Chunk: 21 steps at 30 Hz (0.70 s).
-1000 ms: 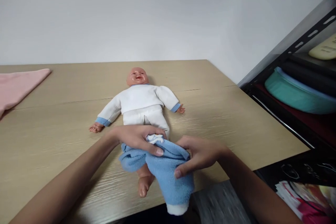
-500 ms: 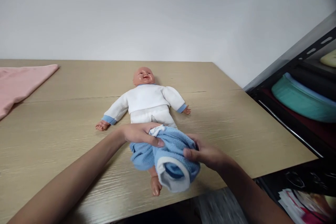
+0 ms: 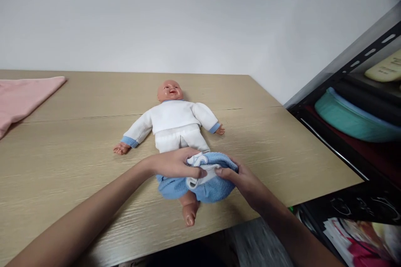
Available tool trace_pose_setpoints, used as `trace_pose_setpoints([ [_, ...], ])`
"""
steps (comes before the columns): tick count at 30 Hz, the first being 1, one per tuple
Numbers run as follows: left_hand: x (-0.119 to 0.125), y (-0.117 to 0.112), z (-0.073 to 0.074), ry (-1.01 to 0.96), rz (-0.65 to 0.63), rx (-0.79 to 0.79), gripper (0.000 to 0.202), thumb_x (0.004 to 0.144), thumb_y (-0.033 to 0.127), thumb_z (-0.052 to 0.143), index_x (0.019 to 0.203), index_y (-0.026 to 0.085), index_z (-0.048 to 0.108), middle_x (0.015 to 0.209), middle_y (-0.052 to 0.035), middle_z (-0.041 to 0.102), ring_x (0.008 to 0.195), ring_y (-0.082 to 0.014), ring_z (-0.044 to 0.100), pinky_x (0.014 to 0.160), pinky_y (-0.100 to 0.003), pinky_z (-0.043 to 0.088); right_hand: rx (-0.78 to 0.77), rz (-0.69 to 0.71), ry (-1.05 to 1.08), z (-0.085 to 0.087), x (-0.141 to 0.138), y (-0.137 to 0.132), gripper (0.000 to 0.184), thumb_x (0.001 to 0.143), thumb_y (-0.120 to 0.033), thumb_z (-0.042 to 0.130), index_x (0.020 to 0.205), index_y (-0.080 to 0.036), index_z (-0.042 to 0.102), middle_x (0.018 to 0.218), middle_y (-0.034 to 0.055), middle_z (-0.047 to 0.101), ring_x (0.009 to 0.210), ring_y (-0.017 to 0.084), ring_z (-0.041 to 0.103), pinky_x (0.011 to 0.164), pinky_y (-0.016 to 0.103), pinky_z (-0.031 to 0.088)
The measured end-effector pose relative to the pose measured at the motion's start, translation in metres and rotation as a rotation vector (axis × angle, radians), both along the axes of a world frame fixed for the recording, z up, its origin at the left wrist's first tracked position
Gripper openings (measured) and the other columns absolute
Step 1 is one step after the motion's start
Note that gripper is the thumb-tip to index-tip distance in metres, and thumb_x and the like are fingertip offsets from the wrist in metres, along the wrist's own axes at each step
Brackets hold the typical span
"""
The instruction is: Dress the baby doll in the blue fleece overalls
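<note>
A baby doll lies on its back on the table, head toward the wall, in a white top with blue cuffs. Blue terry pants with white trim are bunched around its lower legs; one bare foot sticks out below them. My left hand grips the pants from the left, thumb on the white cuff. From the right, my right hand pinches the same cloth, its thumb close to the left one. The fingers under the cloth are hidden, and so is the doll's other foot.
A pink cloth lies on the wooden table at the left. To the right stands a black rack with a teal basin on it. Papers and packets sit lower right, below the table's edge.
The pant leg's white-rimmed opening, which hung wide toward me, is now gathered up and folded between my thumbs. My hands have come closer together. More of the doll's foot shows.
</note>
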<state>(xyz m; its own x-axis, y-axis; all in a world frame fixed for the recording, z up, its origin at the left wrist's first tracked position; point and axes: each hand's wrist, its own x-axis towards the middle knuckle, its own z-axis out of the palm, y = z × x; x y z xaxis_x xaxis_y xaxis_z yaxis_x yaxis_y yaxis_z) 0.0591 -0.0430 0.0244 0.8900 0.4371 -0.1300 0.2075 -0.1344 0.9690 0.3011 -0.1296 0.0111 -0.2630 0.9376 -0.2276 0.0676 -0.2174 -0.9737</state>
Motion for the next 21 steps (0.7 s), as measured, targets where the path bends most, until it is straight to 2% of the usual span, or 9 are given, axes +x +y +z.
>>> trace_pose_setpoints([
  [3, -0.001, -0.003, 0.001, 0.003, 0.008, 0.034, 0.020, 0.092, 0.039, 0.069, 0.097, 0.021, 0.062, 0.094, -0.0009, 0.063, 0.091, -0.0201, 0.058, 0.080, -0.030, 0.050, 0.021, -0.005, -0.058, -0.004, 0.004, -0.007, 0.048, 0.089, -0.053, 0.082, 0.128, -0.026, 0.080, 0.116, 0.0079, 0.081, 0.106, 0.030, 0.073, 0.094, 0.043, 0.061],
  [8, 0.001, -0.008, 0.003, 0.039, -0.056, -0.006, 0.017, 0.096, 0.036, 0.066, 0.103, 0.021, 0.061, 0.098, -0.0004, 0.064, 0.093, -0.0195, 0.061, 0.085, -0.031, 0.051, -0.086, 0.020, -0.020, -0.013, 0.013, -0.019, 0.067, 0.083, -0.061, 0.090, 0.138, -0.028, 0.073, 0.129, 0.0090, 0.079, 0.116, 0.032, 0.074, 0.102, 0.048, 0.061],
  [13, 0.006, -0.017, 0.004, 0.187, -0.006, 0.079, 0.021, 0.087, 0.034, 0.074, 0.097, 0.022, 0.060, 0.087, 0.0027, 0.062, 0.081, -0.0177, 0.060, 0.070, -0.029, 0.044, -0.167, 0.095, 0.040, -0.011, 0.008, -0.024, 0.065, 0.080, -0.060, 0.094, 0.133, -0.025, 0.078, 0.127, 0.0082, 0.082, 0.121, 0.034, 0.076, 0.110, 0.049, 0.058],
  [17, 0.008, -0.022, 0.006, 0.206, 0.012, 0.130, 0.018, 0.086, 0.034, 0.074, 0.090, 0.021, 0.061, 0.083, 0.0025, 0.064, 0.076, -0.0174, 0.060, 0.066, -0.030, 0.042, -0.139, 0.064, -0.051, -0.010, 0.004, -0.026, 0.057, 0.082, -0.056, 0.096, 0.125, -0.023, 0.081, 0.118, 0.0072, 0.084, 0.112, 0.031, 0.077, 0.100, 0.043, 0.060],
  [19, 0.008, -0.022, 0.008, 0.234, 0.021, 0.144, 0.017, 0.085, 0.033, 0.073, 0.091, 0.021, 0.062, 0.082, 0.0025, 0.064, 0.077, -0.0181, 0.061, 0.064, -0.030, 0.040, -0.126, 0.007, -0.055, -0.012, 0.004, -0.028, 0.049, 0.084, -0.056, 0.093, 0.115, -0.021, 0.080, 0.108, 0.0054, 0.082, 0.102, 0.027, 0.075, 0.092, 0.038, 0.059],
  [21, 0.008, -0.022, 0.010, 0.269, 0.016, 0.155, 0.019, 0.082, 0.032, 0.073, 0.094, 0.022, 0.062, 0.084, 0.0022, 0.065, 0.078, -0.0194, 0.063, 0.063, -0.031, 0.039, -0.066, -0.077, -0.067, -0.014, 0.006, -0.032, 0.041, 0.082, -0.050, 0.092, 0.106, -0.022, 0.075, 0.098, 0.0017, 0.076, 0.093, 0.023, 0.071, 0.085, 0.034, 0.056],
])
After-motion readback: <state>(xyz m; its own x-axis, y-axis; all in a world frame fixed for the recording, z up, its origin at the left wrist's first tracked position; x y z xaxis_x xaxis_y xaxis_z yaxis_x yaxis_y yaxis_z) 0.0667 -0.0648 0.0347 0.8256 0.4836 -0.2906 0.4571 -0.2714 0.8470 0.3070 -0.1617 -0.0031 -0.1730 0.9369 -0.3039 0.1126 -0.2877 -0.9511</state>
